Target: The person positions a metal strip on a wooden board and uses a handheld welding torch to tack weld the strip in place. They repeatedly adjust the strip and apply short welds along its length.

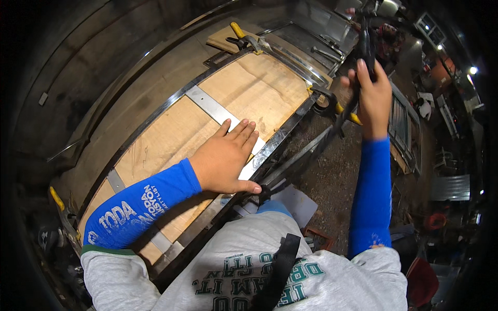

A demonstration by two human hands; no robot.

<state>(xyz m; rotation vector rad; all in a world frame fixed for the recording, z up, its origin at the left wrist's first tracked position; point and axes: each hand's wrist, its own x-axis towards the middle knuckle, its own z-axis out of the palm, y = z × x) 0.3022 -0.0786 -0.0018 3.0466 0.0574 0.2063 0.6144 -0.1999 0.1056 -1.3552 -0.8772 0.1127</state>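
Observation:
My left hand point(228, 155) lies flat with its fingers apart, pressing on a plywood panel point(254, 88) set in a metal frame point(135, 140). Its fingertips rest at a flat metal strip point(207, 105) crossing the panel, and its thumb reaches past the frame's near edge. Raised to the right, my right hand point(374, 101) has its fingers curled around a long black tool point(366, 41) with a dark cable-like length below it. Motion blur and poor light hide the tool's exact kind. A yellow-handled clamp point(324, 96) grips the frame's right corner, close to that hand.
Another yellow-handled clamp point(244, 37) sits at the frame's far end, and a yellow handle point(56, 198) shows at the left. Wooden boards point(223, 40) lie beyond the frame. On the dark floor at right are a slatted metal panel point(404, 124) and a corrugated sheet point(450, 187).

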